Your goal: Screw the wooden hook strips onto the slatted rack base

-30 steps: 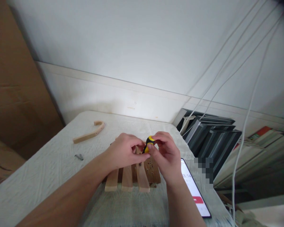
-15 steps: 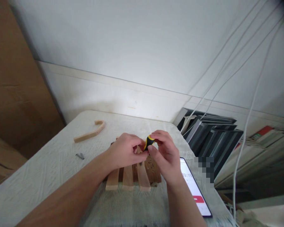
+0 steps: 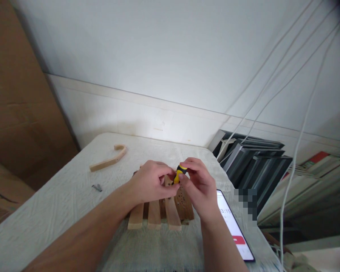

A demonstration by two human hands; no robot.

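A small slatted wooden piece [image 3: 158,213] lies on the white-covered table [image 3: 59,200]. My left hand [image 3: 150,181] is curled over its far end, fingers pressed on the slats. My right hand [image 3: 197,187] pinches the yellow and black handle of a short screwdriver [image 3: 180,173], which stands upright on the wood between both hands. The tip is hidden by my fingers.
A curved wooden part [image 3: 109,160] lies at the table's far left, and small screws [image 3: 96,187] nearer. A phone [image 3: 235,230] with a lit screen lies by my right wrist. Dark panels [image 3: 252,162] lean beyond the table's right edge. White cables [image 3: 294,143] hang at right. Cardboard [image 3: 14,94] stands at left.
My right fingers have shifted slightly round the screwdriver handle. The hands and the wood stay in the same place.
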